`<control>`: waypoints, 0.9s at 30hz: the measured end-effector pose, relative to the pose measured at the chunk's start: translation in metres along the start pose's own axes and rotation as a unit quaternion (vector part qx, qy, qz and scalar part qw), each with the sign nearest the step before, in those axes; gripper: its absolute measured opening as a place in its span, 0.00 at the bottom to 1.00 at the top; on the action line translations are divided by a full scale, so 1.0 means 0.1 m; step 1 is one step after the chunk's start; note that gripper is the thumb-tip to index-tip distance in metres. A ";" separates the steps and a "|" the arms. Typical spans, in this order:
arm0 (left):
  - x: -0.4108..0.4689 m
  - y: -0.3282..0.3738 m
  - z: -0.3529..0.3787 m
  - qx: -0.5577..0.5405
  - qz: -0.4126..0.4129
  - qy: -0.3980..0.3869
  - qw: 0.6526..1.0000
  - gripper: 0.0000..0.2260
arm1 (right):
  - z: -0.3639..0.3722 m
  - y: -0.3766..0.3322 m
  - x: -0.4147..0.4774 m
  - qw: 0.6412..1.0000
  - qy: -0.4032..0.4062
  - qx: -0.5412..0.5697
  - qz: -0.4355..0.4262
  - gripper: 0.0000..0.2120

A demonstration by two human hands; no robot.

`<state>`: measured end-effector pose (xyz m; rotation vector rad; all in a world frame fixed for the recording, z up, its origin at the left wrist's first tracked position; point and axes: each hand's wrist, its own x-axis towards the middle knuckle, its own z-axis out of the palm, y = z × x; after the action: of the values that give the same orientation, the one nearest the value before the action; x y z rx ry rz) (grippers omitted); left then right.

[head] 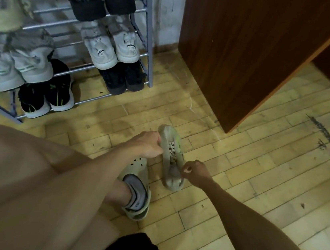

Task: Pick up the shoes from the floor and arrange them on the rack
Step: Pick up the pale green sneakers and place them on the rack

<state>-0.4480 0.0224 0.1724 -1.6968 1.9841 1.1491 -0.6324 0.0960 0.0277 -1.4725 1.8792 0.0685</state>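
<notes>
The floor (235, 186) is laid in pale wooden blocks, matt and scuffed, with dark smears. The rack (149, 28) is built of smooth grey metal tubes with a dull sheen. The cabinet (243, 51) is faced in dark brown wood grain with a faint satin finish. The grey sneaker (171, 159) is seen to be of worn, matt cloth with woven laces. The clog (137, 186) is moulded of smooth matt plastic or foam.

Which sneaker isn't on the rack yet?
The grey sneaker on the floor, gripped by both hands; all other sneakers sit on the rack.
</notes>
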 end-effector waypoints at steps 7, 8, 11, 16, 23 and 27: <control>0.00 -0.05 0.00 0.009 -0.005 -0.005 1.000 0.21 | -0.01 0.01 0.15 0.988 -0.023 0.093 0.121 0.31; 0.00 -0.06 0.00 0.010 -0.005 -0.007 1.000 0.21 | 0.02 -0.01 0.16 0.984 -0.038 0.116 0.132 0.34; 0.03 -0.06 -0.01 0.013 -0.002 -0.013 1.000 0.17 | 0.21 -0.13 0.19 0.967 -0.090 0.172 0.165 0.35; 0.11 -0.07 -0.04 0.016 0.004 -0.019 1.000 0.09 | 0.38 -0.23 0.28 0.966 -0.068 0.161 0.193 0.26; 0.18 -0.08 -0.05 0.020 0.009 -0.014 1.000 0.07 | 0.12 -0.21 0.27 0.927 -0.155 0.278 0.198 0.16; 0.11 0.03 -0.05 -0.002 0.018 0.015 1.000 0.02 | -0.22 -0.39 0.14 0.928 -0.116 0.322 0.151 0.08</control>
<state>-0.4523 0.0110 0.1692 -1.6960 2.0400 1.1474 -0.6107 0.0606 0.0505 -0.6942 1.6901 -0.2057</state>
